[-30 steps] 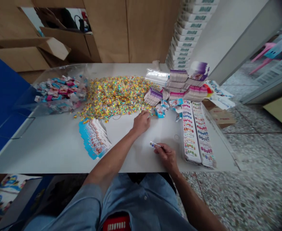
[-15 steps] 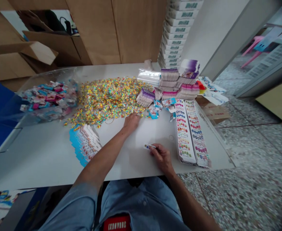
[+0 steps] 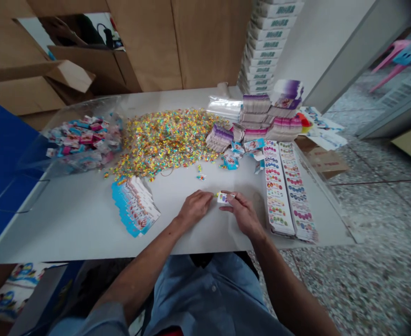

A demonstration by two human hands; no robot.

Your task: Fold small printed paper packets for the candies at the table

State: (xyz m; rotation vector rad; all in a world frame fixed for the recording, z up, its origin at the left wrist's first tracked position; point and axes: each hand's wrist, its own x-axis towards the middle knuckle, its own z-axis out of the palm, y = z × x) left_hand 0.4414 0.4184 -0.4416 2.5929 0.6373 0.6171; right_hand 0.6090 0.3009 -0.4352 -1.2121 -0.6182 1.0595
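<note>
My right hand [image 3: 244, 212] pinches a small white card [image 3: 224, 198] printed with coloured ovals, held just above the table. Close beside it, my left hand [image 3: 195, 206] has its fingertips closed on a tiny yellow piece [image 3: 216, 194] at the card's left edge. Whether the piece touches the card I cannot tell. Beyond my hands spreads a heap of small, shiny yellow and multicoloured pieces [image 3: 166, 140]. A few loose pieces [image 3: 201, 177] lie between the heap and my hands. To the right stand two long rows of similar oval-printed cards [image 3: 277, 186].
Fanned blue and white cards [image 3: 135, 205] lie at left. A clear bag [image 3: 82, 140] of small blue and pink packets is behind them. Purple and pink card stacks [image 3: 256, 112] stand at back right, with blue boxes [image 3: 230, 162] before them. White boxes [image 3: 270, 51] tower behind.
My left hand has come back from the heap's edge to the card, with a yellow piece in its fingertips. My right hand has lifted the card slightly forward. Loose pieces now show near the heap.
</note>
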